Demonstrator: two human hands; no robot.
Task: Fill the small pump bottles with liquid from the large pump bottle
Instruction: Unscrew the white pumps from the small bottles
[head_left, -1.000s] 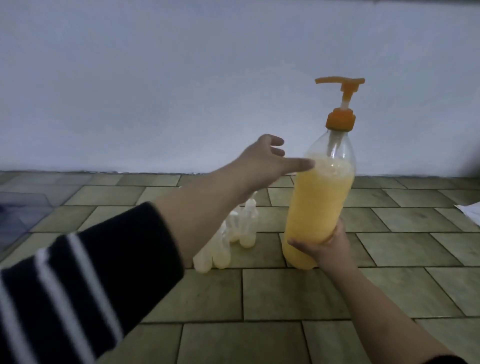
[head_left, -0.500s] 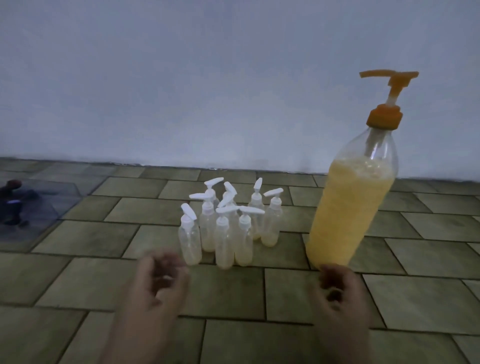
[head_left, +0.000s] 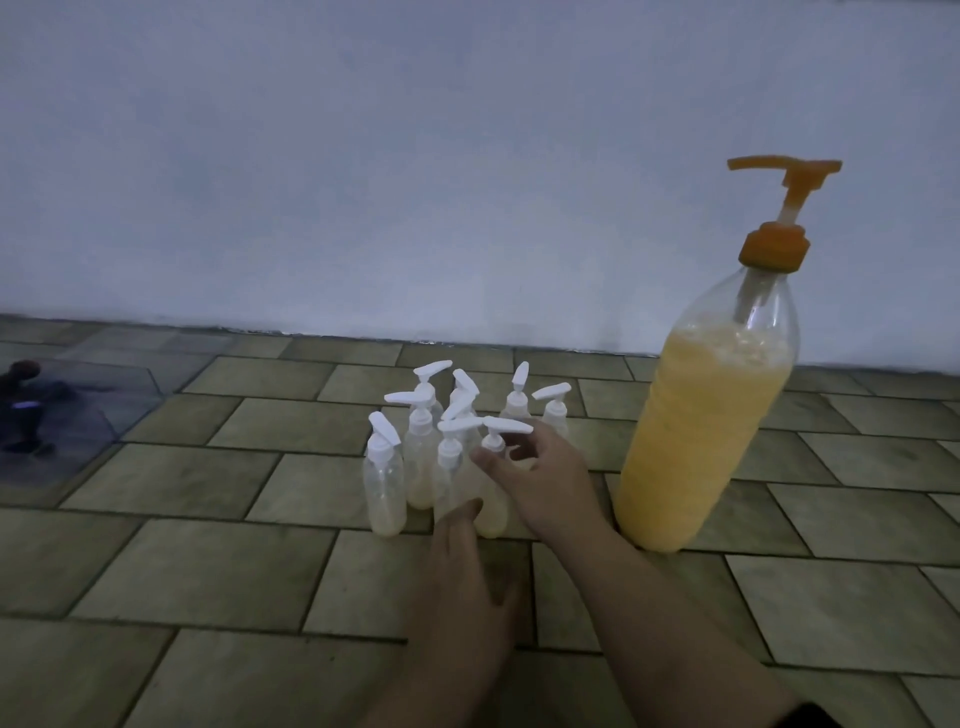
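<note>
Large bottle (head_left: 701, 431): clear plastic, upright on the tiled floor (head_left: 208, 571), right of centre. Yellow-orange liquid fills it to the shoulder, frothy at the top. Orange pump (head_left: 779, 208) fitted, nozzle pointing left. No hand touches it.

Small bottles (head_left: 415, 447): a tight cluster of clear bottles with white pump heads, upright on the floor just left of the large bottle, apart from it. Nozzles point in mixed directions. Several show a pale layer of liquid at the bottom; the levels in the rear ones cannot be read. The leftmost front bottle (head_left: 385, 488) stands free of both hands.

Right hand (head_left: 540, 478): reaches in from the lower right to the front bottle (head_left: 493, 512) at the cluster's near right. Thumb and curled fingers close round its neck just under the white pump head, so it grips that bottle.

Left hand (head_left: 467, 566): lies below the cluster, fingers extended and loose, tips at the base of the front bottles. Whether the tips touch them cannot be told. It grasps nothing.

Wall (head_left: 363, 182): plain, pale, behind everything.

Dark object (head_left: 23, 410): at the far left edge on the floor, too dim to identify.
</note>
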